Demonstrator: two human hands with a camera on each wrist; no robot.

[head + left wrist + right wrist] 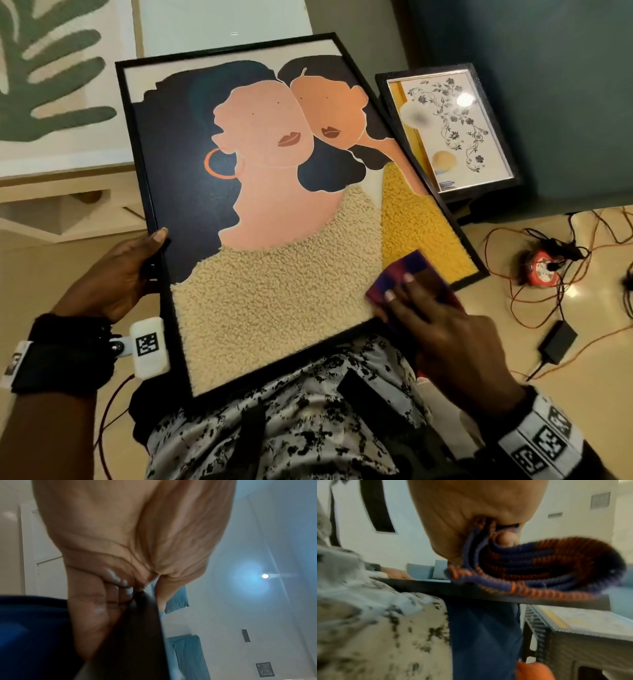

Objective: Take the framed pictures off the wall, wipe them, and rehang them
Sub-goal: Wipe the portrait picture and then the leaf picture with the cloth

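A large black-framed picture point(274, 205) of two faces, with tufted beige and yellow areas, lies tilted against my body. My left hand point(150, 260) grips its left edge, thumb on the front and fingers point(102, 601) curled behind the dark frame point(137, 635). My right hand point(411, 298) presses a folded purple-and-red striped cloth point(414, 267) onto the picture's lower right corner. In the right wrist view the cloth point(539, 568) sits on the frame edge point(488, 595), with my thumb tucked into its folds.
A smaller floral framed picture point(448, 130) leans against a dark wall at the right. A green leaf picture point(51, 78) stands at the upper left above pale furniture point(68, 205). A red cable reel point(544, 270), orange cables and a black adapter point(558, 342) lie on the floor.
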